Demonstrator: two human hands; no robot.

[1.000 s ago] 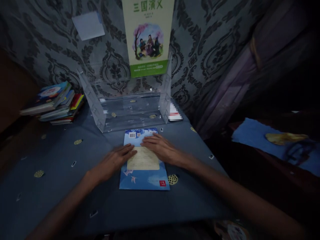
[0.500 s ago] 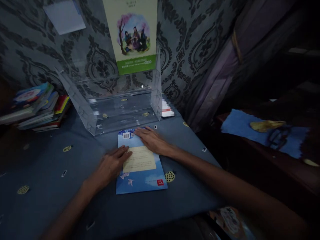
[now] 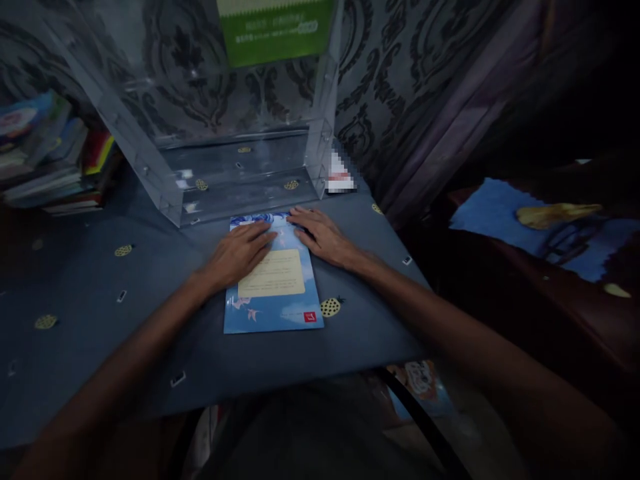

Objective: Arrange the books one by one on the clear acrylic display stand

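A blue book [image 3: 270, 310] with a pale yellow text panel lies flat on the table, its back cover up and its top edge away from me. My left hand [image 3: 243, 248] rests on the upper left part of the cover, fingers stretched out and pointing right. At the upper right corner lies my right hand [image 3: 320, 235], its fingers extended over the book's edge. Neither hand grasps anything. Parts of the top of the cover are hidden under the fingers.
Behind the book stands a clear plastic stand [image 3: 170, 200], with a green-edged book [image 3: 280, 33] upright in it. Stacked books [image 3: 55, 160] lie at the left on the blue tablecloth [image 3: 150, 347]. To the right, a blue cloth [image 3: 485, 207] carries a yellowish object [image 3: 555, 215].
The view has tilted down. My left hand has slid up the cover toward its top edge, and my right hand has shifted to the top right corner. The book stays flat.
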